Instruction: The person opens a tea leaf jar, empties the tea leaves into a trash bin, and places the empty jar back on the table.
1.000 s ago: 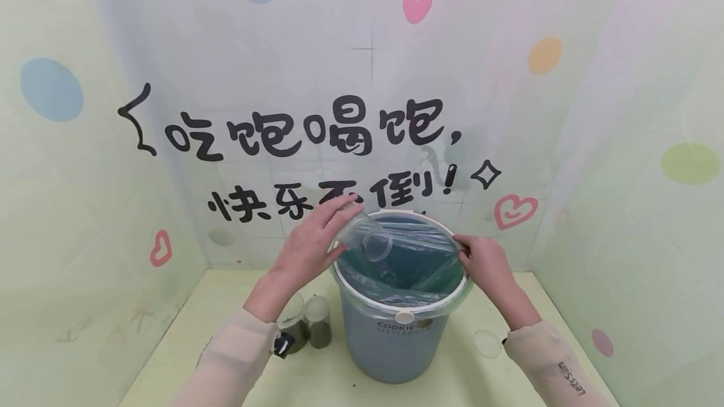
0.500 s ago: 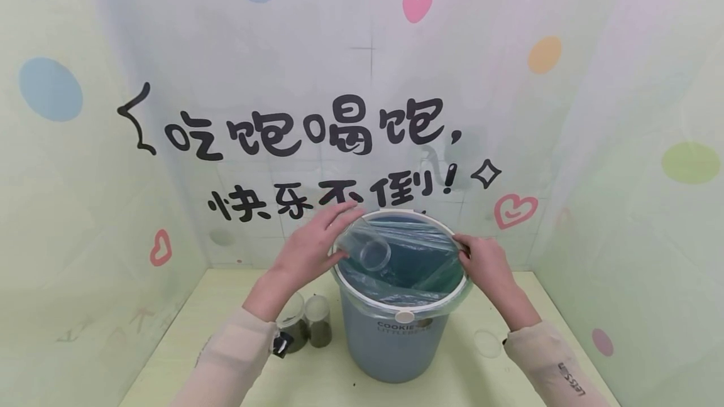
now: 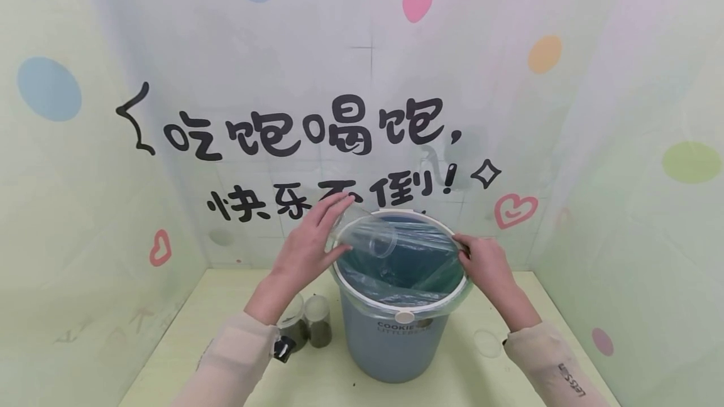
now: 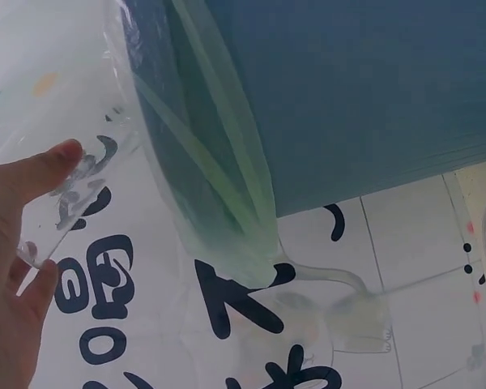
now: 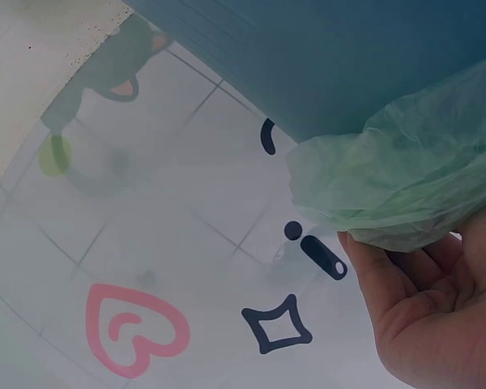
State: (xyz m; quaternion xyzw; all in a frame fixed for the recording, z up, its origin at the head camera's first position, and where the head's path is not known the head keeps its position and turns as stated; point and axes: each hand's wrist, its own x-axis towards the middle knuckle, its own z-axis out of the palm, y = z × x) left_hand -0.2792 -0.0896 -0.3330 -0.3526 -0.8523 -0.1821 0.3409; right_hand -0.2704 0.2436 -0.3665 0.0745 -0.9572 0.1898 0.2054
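Note:
My left hand (image 3: 305, 247) holds a clear, see-through cup (image 3: 362, 231) between thumb and fingers, tilted over the left side of a blue bin (image 3: 390, 347). In the left wrist view the cup (image 4: 77, 198) shows only partly, at the fingertips. No contents can be made out in it. At the bin's right rim, my right hand (image 3: 489, 265) pinches the edge where the thin green bin bag (image 3: 367, 287) folds over. The right wrist view shows curled fingers under the bag's overhang (image 5: 373, 186); the fingertips are partly hidden.
Two clear jars with dark contents, a wider jar (image 3: 293, 331) and a narrower jar (image 3: 319, 325), stand left of the bin on the pale table (image 3: 181, 344). A clear round disc (image 3: 487, 344) lies to its right. Printed sheets (image 3: 339, 49) enclose the back and sides.
The cup in my left hand dips lower into the bin's mouth, then comes back up and tilts differently. My right hand stays at the rim, and the bin has not moved.

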